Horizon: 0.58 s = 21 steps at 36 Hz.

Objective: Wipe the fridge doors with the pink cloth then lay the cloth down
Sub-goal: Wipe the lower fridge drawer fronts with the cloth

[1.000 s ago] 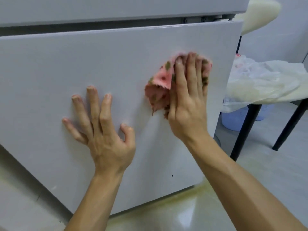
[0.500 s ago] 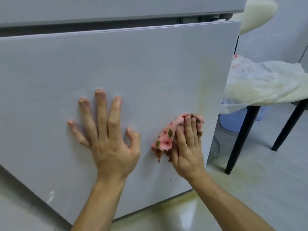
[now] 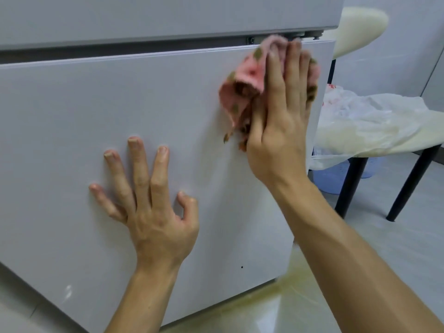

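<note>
The pale grey, flat-fronted lower fridge door (image 3: pixel 96 104) fills most of the view, with the edge of the matching upper fridge door (image 3: pixel 168 18) above it and a dark gap between the two. The pink cloth with a flower print and olive-brown spots (image 3: pixel 247 75) is bunched against the top right corner of the lower door, its upper edge reaching the gap just below the small metal hinge bracket (image 3: pixel 310 34). The right hand (image 3: pixel 281 131) lies flat over the cloth and presses it to the panel; its grip is not closed, the fingers are straight and held together, pointing up, and folds of cloth spill out to the left of the index finger and show beside the little finger. The left hand (image 3: pixel 153 217) rests lower and further left on the same door, well apart from the cloth, palm to the surface with the fingers spread and the thumb slightly bent, holding nothing. A tiny black speck (image 3: pixel 242 267) marks the door near its lower right corner. To the right of the fridge stands a chair with a cream seat and black legs (image 3: pixel 350 186), a crumpled translucent white plastic bag (image 3: pixel 374 111) lying on the seat. Beneath it sits a pale blue plastic basket (image 3: pixel 329 179). The light tiled floor (image 3: pixel 408 248) shows a yellowish stain (image 3: pixel 295 284) by the door's bottom corner.
</note>
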Available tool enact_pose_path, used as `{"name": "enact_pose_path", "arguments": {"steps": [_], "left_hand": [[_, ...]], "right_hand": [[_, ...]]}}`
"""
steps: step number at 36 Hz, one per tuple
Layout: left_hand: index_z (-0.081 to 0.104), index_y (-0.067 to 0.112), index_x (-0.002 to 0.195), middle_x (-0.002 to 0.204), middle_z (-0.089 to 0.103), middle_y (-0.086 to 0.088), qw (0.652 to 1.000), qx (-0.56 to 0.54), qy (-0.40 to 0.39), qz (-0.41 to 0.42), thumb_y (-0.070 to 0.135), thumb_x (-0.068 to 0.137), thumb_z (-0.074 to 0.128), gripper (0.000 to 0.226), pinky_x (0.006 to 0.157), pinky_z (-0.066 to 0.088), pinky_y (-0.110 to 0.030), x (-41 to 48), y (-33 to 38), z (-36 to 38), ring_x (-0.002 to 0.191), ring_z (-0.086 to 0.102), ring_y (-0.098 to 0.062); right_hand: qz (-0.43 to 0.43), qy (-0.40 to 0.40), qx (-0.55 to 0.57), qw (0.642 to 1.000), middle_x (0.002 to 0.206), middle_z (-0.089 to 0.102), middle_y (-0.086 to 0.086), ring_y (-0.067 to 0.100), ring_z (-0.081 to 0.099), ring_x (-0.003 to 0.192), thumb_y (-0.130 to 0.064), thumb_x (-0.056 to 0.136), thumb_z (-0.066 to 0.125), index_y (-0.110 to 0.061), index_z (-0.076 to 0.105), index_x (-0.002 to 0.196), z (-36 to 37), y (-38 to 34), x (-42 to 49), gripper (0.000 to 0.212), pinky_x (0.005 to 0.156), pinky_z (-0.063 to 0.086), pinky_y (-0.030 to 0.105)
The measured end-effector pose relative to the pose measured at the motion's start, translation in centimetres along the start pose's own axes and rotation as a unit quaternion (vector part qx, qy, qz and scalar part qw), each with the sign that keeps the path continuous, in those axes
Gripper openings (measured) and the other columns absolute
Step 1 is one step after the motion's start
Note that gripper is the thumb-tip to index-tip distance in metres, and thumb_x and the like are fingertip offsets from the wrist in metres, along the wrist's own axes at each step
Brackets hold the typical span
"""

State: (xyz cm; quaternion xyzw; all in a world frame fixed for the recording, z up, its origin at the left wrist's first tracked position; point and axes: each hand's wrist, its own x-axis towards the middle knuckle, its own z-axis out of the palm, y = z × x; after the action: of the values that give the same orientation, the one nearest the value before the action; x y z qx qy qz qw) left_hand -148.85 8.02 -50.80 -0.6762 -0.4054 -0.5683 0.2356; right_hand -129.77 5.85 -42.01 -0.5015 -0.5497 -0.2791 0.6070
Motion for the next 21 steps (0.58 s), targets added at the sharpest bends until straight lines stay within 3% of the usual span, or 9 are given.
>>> {"name": "enact_pose_path", "arguments": {"steps": [7,10,14,17,21], "left_hand": [[0.045,0.01,0.155,0.171,0.016,-0.009,1.0,0.006,-0.008,0.007,0.013,0.081,0.066,0.077,0.121,0.003,-0.072,-0.3,-0.4,-0.1,0.158,0.014,-0.045],[0.045,0.01,0.155,0.171,0.016,-0.008,1.0,0.006,-0.006,0.008,0.013,0.081,0.066,0.078,0.121,0.004,-0.072,-0.3,-0.4,0.0,0.159,0.013,-0.042],[0.043,0.01,0.155,0.171,0.014,-0.009,1.0,0.0,-0.004,0.006,0.013,0.079,0.066,0.079,0.119,0.004,-0.074,-0.2,-0.2,0.1,0.161,0.008,-0.031],[0.041,0.012,0.157,0.171,0.013,-0.01,1.0,-0.002,-0.012,0.011,0.017,0.081,0.066,0.08,0.116,0.004,-0.078,0.0,0.0,0.2,0.161,0.008,-0.028],[0.039,0.022,0.159,0.173,0.012,-0.008,0.999,-0.003,-0.035,0.042,0.027,0.086,0.064,0.078,0.116,0.003,-0.077,0.6,0.4,0.3,0.161,0.004,-0.027]], "right_hand": [[-0.008,0.056,0.004,0.998,0.16,0.031,0.037,0.054,0.024,0.153,-0.009,0.107,0.041,0.008,0.038,0.153,1.0,1.7,-2.2,0.049,0.127,0.013,0.066],[-0.003,0.049,-0.015,0.999,0.161,0.029,0.036,0.053,0.025,0.153,-0.017,0.108,0.038,-0.001,0.028,0.159,1.3,3.8,-7.1,0.054,0.124,0.017,0.07],[-0.017,-0.017,-0.04,0.999,0.173,0.011,0.012,0.034,0.01,0.161,-0.031,0.111,0.032,-0.027,0.002,0.168,0.4,6.0,-12.6,0.064,0.13,0.007,0.056],[-0.028,-0.042,-0.065,0.997,0.175,-0.007,-0.003,0.024,-0.001,0.163,-0.028,0.11,0.035,-0.027,-0.002,0.167,-0.3,6.8,-13.5,0.068,0.131,0.003,0.054],[-0.022,-0.056,-0.061,0.996,0.175,-0.008,-0.003,0.021,-0.007,0.162,-0.026,0.112,0.032,-0.028,-0.003,0.167,-0.4,6.2,-12.4,0.066,0.131,0.0,0.056]]}}
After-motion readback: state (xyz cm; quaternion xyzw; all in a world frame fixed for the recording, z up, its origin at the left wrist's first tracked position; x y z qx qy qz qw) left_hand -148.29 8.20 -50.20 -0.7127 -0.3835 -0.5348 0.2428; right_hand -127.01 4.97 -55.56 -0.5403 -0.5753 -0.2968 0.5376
